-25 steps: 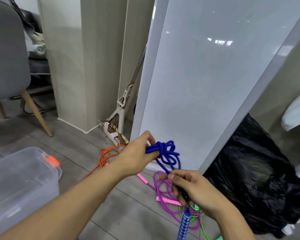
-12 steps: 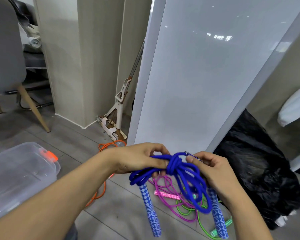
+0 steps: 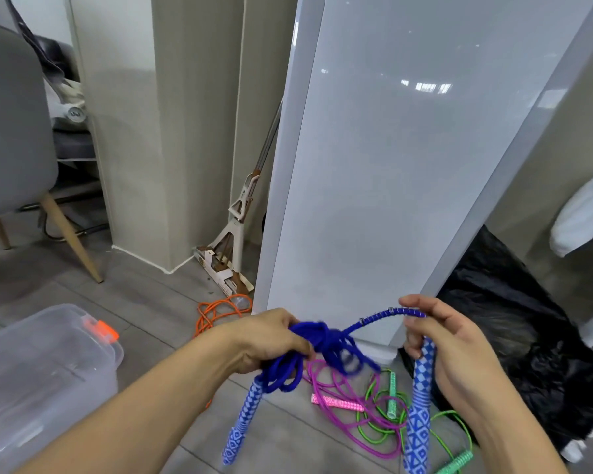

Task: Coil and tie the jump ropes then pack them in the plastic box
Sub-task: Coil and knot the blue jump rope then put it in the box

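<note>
A blue jump rope [image 3: 326, 340] is bundled into a knotted coil between my hands. My left hand [image 3: 271, 340] grips the coil at the knot, and one blue patterned handle [image 3: 242, 422] hangs below it. My right hand [image 3: 439, 340] holds the rope's end section and the top of the other handle [image 3: 418, 415], pulled out to the right. On the floor beneath lie a pink rope [image 3: 336, 401], a green rope [image 3: 387, 412] and, further back, an orange rope [image 3: 220, 311]. The clear plastic box [image 3: 45, 374] with an orange latch stands at the lower left.
A large grey panel [image 3: 391, 165] leans upright straight ahead. A black plastic bag [image 3: 514, 340] sits at the right. A mop [image 3: 233, 241] stands against the pillar, and a grey chair [image 3: 11, 131] is at the far left.
My hands have drawn apart. The right hand pulled the rope end and its handle out to the right, tightening the knot, while the left hand kept hold of the coil.
</note>
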`<state>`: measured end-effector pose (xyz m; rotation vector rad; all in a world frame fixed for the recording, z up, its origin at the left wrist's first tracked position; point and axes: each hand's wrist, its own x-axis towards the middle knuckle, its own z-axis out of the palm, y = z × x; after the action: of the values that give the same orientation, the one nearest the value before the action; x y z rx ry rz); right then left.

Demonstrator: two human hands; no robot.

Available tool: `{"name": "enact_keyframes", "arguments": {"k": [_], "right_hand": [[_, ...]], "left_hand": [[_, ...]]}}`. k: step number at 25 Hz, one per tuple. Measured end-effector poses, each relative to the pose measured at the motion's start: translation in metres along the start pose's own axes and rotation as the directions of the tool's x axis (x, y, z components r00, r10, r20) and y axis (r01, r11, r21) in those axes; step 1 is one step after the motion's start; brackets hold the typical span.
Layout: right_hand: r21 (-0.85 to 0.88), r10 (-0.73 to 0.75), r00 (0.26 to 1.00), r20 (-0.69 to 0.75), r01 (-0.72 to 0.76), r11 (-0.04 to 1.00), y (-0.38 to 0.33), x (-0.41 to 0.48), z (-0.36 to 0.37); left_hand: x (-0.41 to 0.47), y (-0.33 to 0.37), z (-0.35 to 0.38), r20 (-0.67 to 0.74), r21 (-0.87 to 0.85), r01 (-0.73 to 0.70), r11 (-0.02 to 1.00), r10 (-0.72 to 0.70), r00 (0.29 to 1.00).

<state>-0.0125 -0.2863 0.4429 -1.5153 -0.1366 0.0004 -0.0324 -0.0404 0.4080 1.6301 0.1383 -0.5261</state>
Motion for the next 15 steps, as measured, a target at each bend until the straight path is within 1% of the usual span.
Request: {"name": "enact_keyframes", "arguments": {"k": [1, 2, 3, 5, 6, 7, 8, 9, 11, 12, 13, 14, 15], "right_hand": [[0.020, 0.018, 1.000, 0.012, -0.018, 1.000, 0.000, 0.001, 0.001], [0.029, 0.023, 1.000, 0.011, -0.024, 0.999, 0.000, 0.000, 0.003], [0.076, 0.018, 1.000, 0.006, -0.019, 0.997, -0.001, 0.001, 0.007], [0.208, 0.029, 0.999, 0.014, -0.031, 0.978, -0.001, -0.002, 0.019], [0.230, 0.023, 0.999, 0.030, -0.030, 0.973, 0.000, -0.005, 0.026], [0.204, 0.004, 0.999, 0.045, -0.013, 0.979, 0.001, -0.007, 0.032], [0.149, -0.014, 0.999, 0.037, 0.009, 0.989, 0.002, -0.009, 0.036], [0.094, -0.040, 0.999, 0.001, 0.040, 0.995, 0.003, -0.009, 0.039], [-0.067, -0.137, 0.978, -0.157, 0.128, 0.989, 0.002, -0.007, 0.038], [-0.220, -0.216, 0.948, -0.235, 0.165, 0.962, 0.000, -0.006, 0.037], [-0.384, -0.303, 0.910, -0.284, 0.182, 0.905, 0.000, -0.006, 0.034], [-0.498, -0.370, 0.878, -0.305, 0.184, 0.848, -0.001, -0.007, 0.034], [-0.542, -0.405, 0.859, -0.313, 0.189, 0.819, 0.000, -0.008, 0.033]], "left_hand": [[0.004, -0.002, -0.002, -0.109, -0.048, 0.009, 0.999, -0.014, 0.994], [0.008, -0.003, -0.003, -0.170, -0.125, 0.010, 0.992, -0.031, 0.985], [0.010, -0.002, -0.004, -0.195, -0.205, 0.005, 0.979, -0.046, 0.980], [0.008, 0.000, -0.002, -0.191, -0.315, 0.007, 0.949, -0.071, 0.979], [0.007, 0.001, -0.001, -0.187, -0.345, 0.012, 0.939, -0.081, 0.979], [0.006, 0.001, -0.002, -0.188, -0.369, 0.011, 0.930, -0.086, 0.978], [0.006, 0.002, -0.002, -0.187, -0.393, 0.008, 0.919, -0.089, 0.978], [0.005, 0.002, -0.002, -0.177, -0.420, 0.009, 0.908, -0.092, 0.980], [0.004, 0.005, 0.000, -0.144, -0.463, 0.010, 0.887, -0.087, 0.986], [0.003, 0.007, 0.001, -0.135, -0.472, 0.003, 0.881, -0.076, 0.988], [0.002, 0.009, 0.003, -0.130, -0.476, -0.008, 0.879, -0.062, 0.990], [0.000, 0.010, 0.005, -0.131, -0.477, -0.024, 0.879, -0.044, 0.990], [-0.001, 0.011, 0.007, -0.136, -0.474, -0.044, 0.880, -0.024, 0.990]]}}
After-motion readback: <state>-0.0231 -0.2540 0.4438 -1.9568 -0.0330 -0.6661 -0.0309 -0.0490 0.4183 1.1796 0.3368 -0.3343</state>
